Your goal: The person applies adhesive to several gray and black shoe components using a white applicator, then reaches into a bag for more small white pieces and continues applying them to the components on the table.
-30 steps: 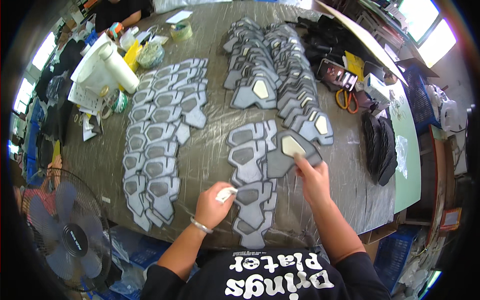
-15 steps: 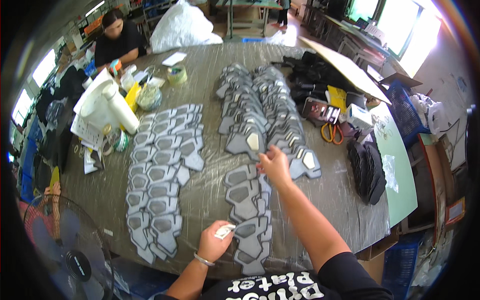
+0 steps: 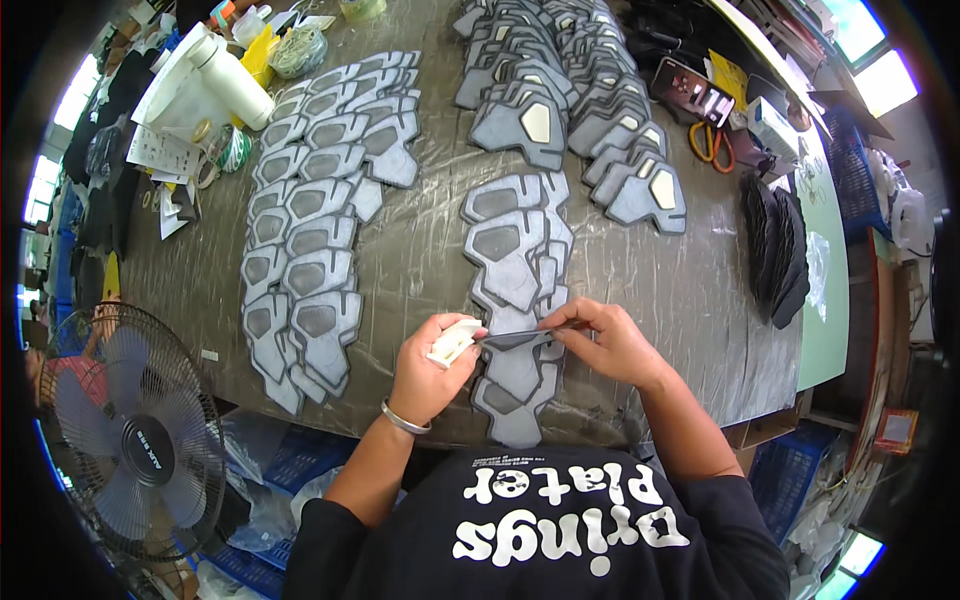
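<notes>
Grey angular foam cut-out piece (image 3: pixel 520 340) now lifted edge-on over near end of middle column of grey pieces (image 3: pixel 515 270), pinched in right hand (image 3: pixel 610 345), which half second ago reached far stack. Left hand (image 3: pixel 430 375) grips small white block (image 3: pixel 453 342), touching piece's left tip. Application stage likely.

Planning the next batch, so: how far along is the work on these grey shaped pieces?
Laid out: overlapping grey pieces in a left column and middle column. In hand: the right hand holds a dark piece against the left hand's white pad. Left: the far stack.
</notes>
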